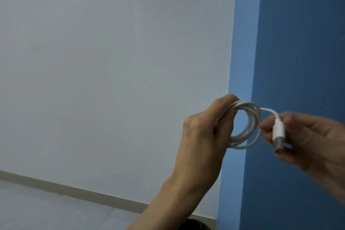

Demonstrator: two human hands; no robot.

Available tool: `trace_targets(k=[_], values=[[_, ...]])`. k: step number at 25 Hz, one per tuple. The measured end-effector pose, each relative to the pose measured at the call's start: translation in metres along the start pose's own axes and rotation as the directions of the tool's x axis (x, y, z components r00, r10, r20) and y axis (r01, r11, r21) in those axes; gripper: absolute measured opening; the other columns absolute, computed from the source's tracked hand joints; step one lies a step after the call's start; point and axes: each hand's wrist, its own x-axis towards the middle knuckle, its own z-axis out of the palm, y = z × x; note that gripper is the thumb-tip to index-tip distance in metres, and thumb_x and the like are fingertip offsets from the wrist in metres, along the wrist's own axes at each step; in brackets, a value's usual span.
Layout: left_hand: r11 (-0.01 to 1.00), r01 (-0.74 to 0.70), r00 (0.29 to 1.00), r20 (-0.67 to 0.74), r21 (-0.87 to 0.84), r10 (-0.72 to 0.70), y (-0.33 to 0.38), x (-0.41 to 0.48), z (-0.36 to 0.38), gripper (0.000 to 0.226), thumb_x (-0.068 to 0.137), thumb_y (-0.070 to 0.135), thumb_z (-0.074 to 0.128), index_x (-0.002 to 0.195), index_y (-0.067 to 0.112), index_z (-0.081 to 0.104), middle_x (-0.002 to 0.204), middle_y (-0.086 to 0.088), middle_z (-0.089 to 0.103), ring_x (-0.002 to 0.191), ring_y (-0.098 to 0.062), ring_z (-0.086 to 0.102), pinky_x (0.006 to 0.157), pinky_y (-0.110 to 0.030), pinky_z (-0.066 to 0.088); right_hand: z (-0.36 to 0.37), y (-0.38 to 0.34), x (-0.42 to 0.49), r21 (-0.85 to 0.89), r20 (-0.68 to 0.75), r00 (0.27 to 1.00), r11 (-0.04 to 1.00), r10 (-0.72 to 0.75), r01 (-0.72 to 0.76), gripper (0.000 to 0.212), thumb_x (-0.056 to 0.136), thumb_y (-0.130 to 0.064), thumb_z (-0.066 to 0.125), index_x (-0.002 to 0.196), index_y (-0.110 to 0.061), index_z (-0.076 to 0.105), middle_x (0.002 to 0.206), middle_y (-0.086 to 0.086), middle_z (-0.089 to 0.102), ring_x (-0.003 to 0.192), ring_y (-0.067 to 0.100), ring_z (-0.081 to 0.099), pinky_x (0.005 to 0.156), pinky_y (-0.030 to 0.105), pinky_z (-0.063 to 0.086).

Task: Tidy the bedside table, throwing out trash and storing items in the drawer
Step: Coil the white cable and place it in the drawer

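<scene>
Head view: white cable (254,115) is held up in mid-air in front of the walls, right of centre, between both hands. It's wound into a small round coil of several loops, ring face roughly toward the camera, so you see through the hole. Left hand (203,129): grip closed around the coil's left side, fingers curled through the loop, thumb on top. A short free tail leaves the top of the coil, arcs right and drops into the plug (277,130). Plug long axis is near vertical, white housing on top, grey metal tip pointing down. Right hand (306,136): grip closed on the plug, pinched between thumb and fingertips; this hand is motion-blurred. Cable is plain glossy white; can't tell if it has any marks. Behind: white wall (112,61) left, blue wall (298,43) right, skirting (74,188) and grey floor (46,207) lower left, dark round object (194,225) at the bottom edge, cut off.
</scene>
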Motion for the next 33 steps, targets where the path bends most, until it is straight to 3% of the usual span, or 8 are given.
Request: trace_targets(k=[2,4,7,17,20,26,29,33], values=[[1.0,0.015,1.0,0.002,-0.015,-0.015,0.001,-0.001,0.002,0.013,0.094,0.012,0.052,0.096,0.015,0.064,0.057,0.007,0.037,0.05,-0.007,0.031,0.047,-0.017,0.03,0.015,-0.003,0.004,-0.289,-0.158,0.979,0.954,-0.126,0.077,0.059,0.038,-0.074,0.072,0.069,-0.024,0.075,0.051,-0.005,0.063,0.046,0.001,0.051,0.044,0.007,0.041],[0.998,0.036,0.999,0.008,-0.053,-0.036,0.001,-0.001,0.002,0.013,0.094,0.012,0.052,0.095,0.017,0.064,0.058,0.0,0.041,0.051,-0.01,0.031,0.046,-0.024,0.036,0.016,0.001,0.007,-0.402,-0.217,0.959,0.912,-0.18,0.081,0.062,0.035,-0.078,0.07,0.074,-0.029,0.069,0.058,-0.004,0.064,0.052,0.003,0.056,0.05,0.007,0.046],[0.997,0.044,0.999,0.025,-0.068,-0.043,0.002,-0.002,0.002,0.013,0.094,0.014,0.051,0.094,0.019,0.063,0.063,-0.005,0.045,0.051,-0.013,0.034,0.047,-0.029,0.039,0.019,0.013,0.009,-0.345,-0.258,0.956,0.938,-0.139,0.043,0.066,0.036,-0.076,0.071,0.087,-0.033,0.067,0.085,-0.004,0.074,0.076,0.007,0.069,0.068,0.013,0.054],[0.987,0.111,0.988,0.117,-0.117,-0.097,0.009,-0.001,-0.001,0.017,0.093,0.024,0.05,0.098,0.018,0.065,0.056,0.011,0.053,0.044,0.002,0.045,0.047,-0.009,0.033,0.041,0.016,0.012,-0.18,-0.284,0.954,0.982,-0.098,0.048,0.057,0.055,-0.071,0.065,0.078,-0.019,0.07,0.068,0.001,0.072,0.062,0.008,0.067,0.061,0.018,0.056],[0.956,0.181,0.97,0.205,-0.231,-0.134,0.013,0.003,-0.009,0.018,0.092,0.026,0.054,0.099,0.016,0.068,0.06,0.013,0.058,0.042,0.001,0.047,0.045,-0.01,0.037,0.039,0.014,0.013,-0.29,-0.299,0.942,0.955,-0.153,0.063,0.054,0.061,-0.067,0.062,0.084,-0.019,0.067,0.072,0.0,0.072,0.064,0.008,0.066,0.061,0.018,0.055],[0.989,0.124,0.956,0.275,-0.081,-0.098,0.014,0.008,-0.022,0.014,0.091,0.015,0.059,0.097,0.017,0.071,0.06,0.015,0.058,0.046,0.004,0.05,0.048,-0.009,0.038,0.039,-0.001,0.014,-0.477,-0.17,0.962,0.872,-0.212,0.108,0.017,0.072,-0.044,0.07,0.079,-0.03,0.064,0.069,-0.007,0.071,0.06,0.004,0.065,0.055,0.009,0.049],[0.988,0.121,0.974,0.205,-0.099,-0.099,0.01,0.008,-0.026,0.015,0.091,0.01,0.059,0.087,0.016,0.072,0.051,0.012,0.049,0.043,-0.002,0.04,0.046,-0.013,0.033,0.035,-0.011,0.01,-0.506,-0.011,0.985,0.851,-0.171,0.142,0.034,0.067,-0.063,0.056,0.089,-0.04,0.069,0.057,-0.018,0.064,0.049,-0.002,0.056,0.049,0.002,0.038],[0.989,0.109,0.975,0.207,-0.103,-0.086,0.007,0.004,-0.028,0.012,0.09,0.014,0.06,0.083,0.014,0.07,0.053,0.004,0.045,0.048,-0.005,0.034,0.048,-0.014,0.032,0.027,-0.013,0.0,-0.481,0.063,0.996,0.872,-0.064,0.087,0.047,0.055,-0.076,0.061,0.081,-0.039,0.075,0.049,-0.014,0.051,0.04,0.001,0.029,0.037,0.013,0.023]])
